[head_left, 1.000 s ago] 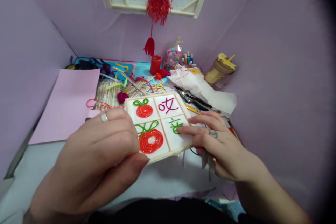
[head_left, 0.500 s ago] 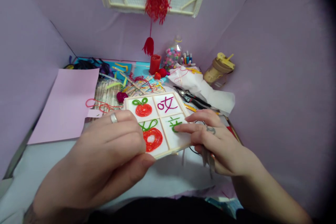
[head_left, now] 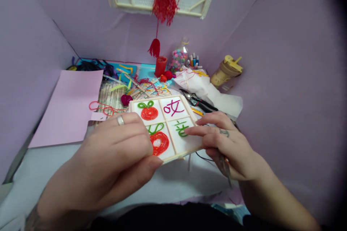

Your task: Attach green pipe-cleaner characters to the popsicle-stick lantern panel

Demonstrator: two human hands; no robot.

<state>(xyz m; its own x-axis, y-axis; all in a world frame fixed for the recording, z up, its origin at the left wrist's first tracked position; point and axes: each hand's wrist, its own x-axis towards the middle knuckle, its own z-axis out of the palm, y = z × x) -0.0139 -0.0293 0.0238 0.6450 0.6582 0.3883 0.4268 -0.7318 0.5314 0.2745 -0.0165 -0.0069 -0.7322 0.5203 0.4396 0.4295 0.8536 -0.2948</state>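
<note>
A white panel (head_left: 187, 145) framed and divided into four by thin wooden strips is held up above the table. Its left cells carry red round shapes with green loops, its right cells a purple character (head_left: 174, 107) and a green one (head_left: 181, 129). My left hand (head_left: 121, 155) is closed around the panel's lower left edge, thumb at the front. With the index fingertip, my right hand (head_left: 219, 137) touches the green character. Its lower fingers are curled on a thin metal tool (head_left: 225, 168), probably scissors or tweezers, partly hidden by the palm.
Pruning shears (head_left: 199, 101), white tissue and a tan cup (head_left: 227, 71) are at the back right. Behind the panel lie scattered sticks, red yarn, a red roll (head_left: 161, 66) and a bottle of pompoms (head_left: 179, 57). Pink paper (head_left: 70, 104) lies at the left. A red tassel hangs above.
The panel and both hands have shifted slightly right in view. My right index fingertip has moved a little to the right on the green character, and the metal tool has tilted with the hand.
</note>
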